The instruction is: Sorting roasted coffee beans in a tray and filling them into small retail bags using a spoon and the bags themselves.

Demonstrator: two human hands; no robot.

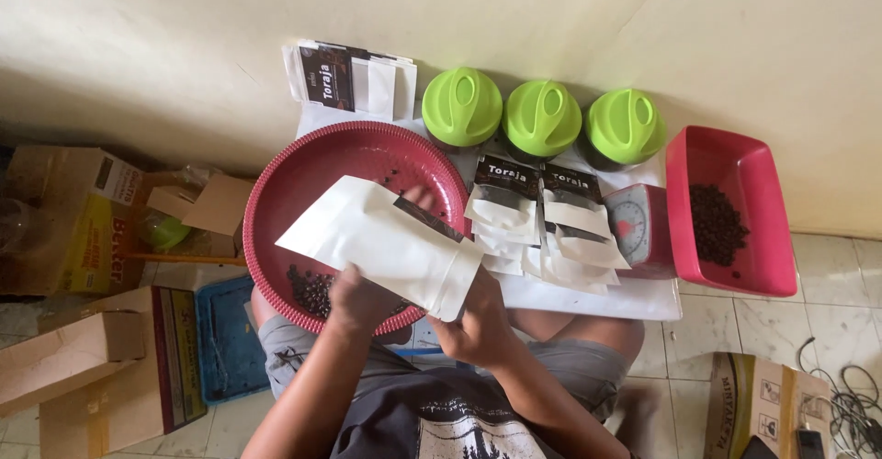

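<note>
I hold a white zip pouch (386,243) tilted over a round red basket tray (303,174). My left hand (360,301) grips the pouch's lower edge from beneath. At the pouch's open end is my right hand (478,323), fingers curled on its corner. A small heap of dark coffee beans (310,290) lies at the near rim of the tray, and a few loose beans sit deeper inside.
Several filled white pouches with black labels (542,225) lie on a white board beside the tray. Three green-lidded jars (542,117), a small kitchen scale (634,225) and a red rectangular bin with beans (730,211) stand to the right. Cardboard boxes (83,358) sit on the floor at left.
</note>
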